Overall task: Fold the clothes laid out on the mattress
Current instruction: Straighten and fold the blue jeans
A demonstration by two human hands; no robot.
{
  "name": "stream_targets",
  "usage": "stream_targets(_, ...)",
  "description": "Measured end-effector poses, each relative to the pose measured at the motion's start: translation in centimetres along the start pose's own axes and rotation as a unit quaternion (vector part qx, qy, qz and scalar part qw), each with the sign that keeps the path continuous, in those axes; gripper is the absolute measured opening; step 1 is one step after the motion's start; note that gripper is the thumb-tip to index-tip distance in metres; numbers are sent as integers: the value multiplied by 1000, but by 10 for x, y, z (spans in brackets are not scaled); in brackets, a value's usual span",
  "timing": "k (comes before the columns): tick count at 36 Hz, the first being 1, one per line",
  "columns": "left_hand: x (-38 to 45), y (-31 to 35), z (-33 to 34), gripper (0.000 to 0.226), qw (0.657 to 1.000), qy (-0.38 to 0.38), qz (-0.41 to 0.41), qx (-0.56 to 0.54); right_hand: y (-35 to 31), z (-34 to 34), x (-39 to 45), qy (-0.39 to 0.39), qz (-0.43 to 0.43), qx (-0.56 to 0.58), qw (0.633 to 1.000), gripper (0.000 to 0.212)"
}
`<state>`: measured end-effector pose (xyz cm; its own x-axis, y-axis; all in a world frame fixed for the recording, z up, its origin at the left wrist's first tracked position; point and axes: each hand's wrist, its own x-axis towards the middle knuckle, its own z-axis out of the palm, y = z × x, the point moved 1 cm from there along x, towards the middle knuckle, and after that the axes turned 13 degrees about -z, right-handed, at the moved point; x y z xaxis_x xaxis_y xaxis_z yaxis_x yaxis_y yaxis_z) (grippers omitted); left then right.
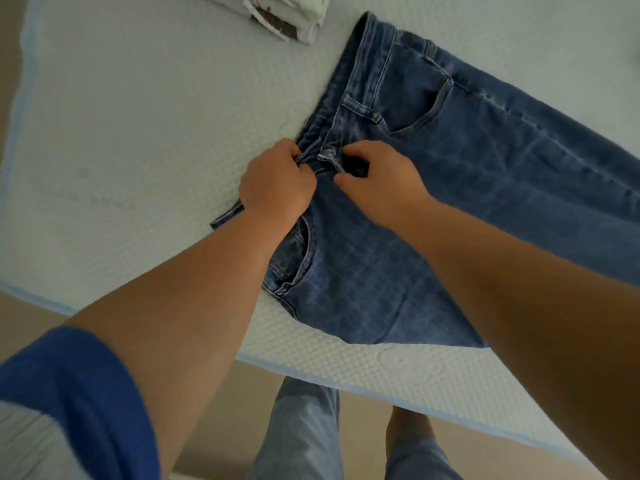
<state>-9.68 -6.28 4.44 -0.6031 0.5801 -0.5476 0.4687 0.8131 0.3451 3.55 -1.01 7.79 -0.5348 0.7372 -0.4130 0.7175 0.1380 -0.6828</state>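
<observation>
Jeans (433,188): blue denim, front side up, lying flat on the white mattress (138,133), legs running off to the right.
Left hand (277,181): fingers curled, pinching the waistband at the fly.
Right hand (381,178): fingers bent, gripping the fly flap just beside the left.
Folded clothes (277,15): stacked at the far edge, well apart.

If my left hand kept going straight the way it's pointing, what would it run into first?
The left hand already grips the jeans at the waistband. Straight on, it would probably cross more waistband and bare mattress, then perhaps reach the folded clothes; depth is unclear.
</observation>
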Motion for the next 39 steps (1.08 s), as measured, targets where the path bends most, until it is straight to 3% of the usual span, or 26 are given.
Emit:
stream_targets(6,-18,4,-14,31,1000,7,-12,-1,22,-9,-62,66,71,83,992,23)
stream_targets(10,-51,21,-19,32,996,22,83,20,50,-23,-123,98,151,109,978,13)
stream_targets(12,-69,33,-14,28,991,-16,129,30,65,-32,-155,116,197,105,968,13)
stream_targets(16,-108,57,10,20,970,-163,160,81,98,-54,-218,119,285,98,946,11)
stream_targets(19,-138,75,33,19,946,-225,184,142,127,-70,-262,92,322,71,940,6)
stream_targets(21,-155,87,50,19,934,-246,204,163,150,-78,-287,82,343,61,934,13)
stream_targets(26,-195,129,99,17,923,-226,252,186,217,-99,-336,120,375,43,918,36)
stream_targets(33,-246,196,191,19,916,-209,273,205,320,-150,-382,217,401,39,889,42)
stream_targets(39,-262,276,265,21,928,-154,288,182,403,-206,-403,383,446,158,793,39)
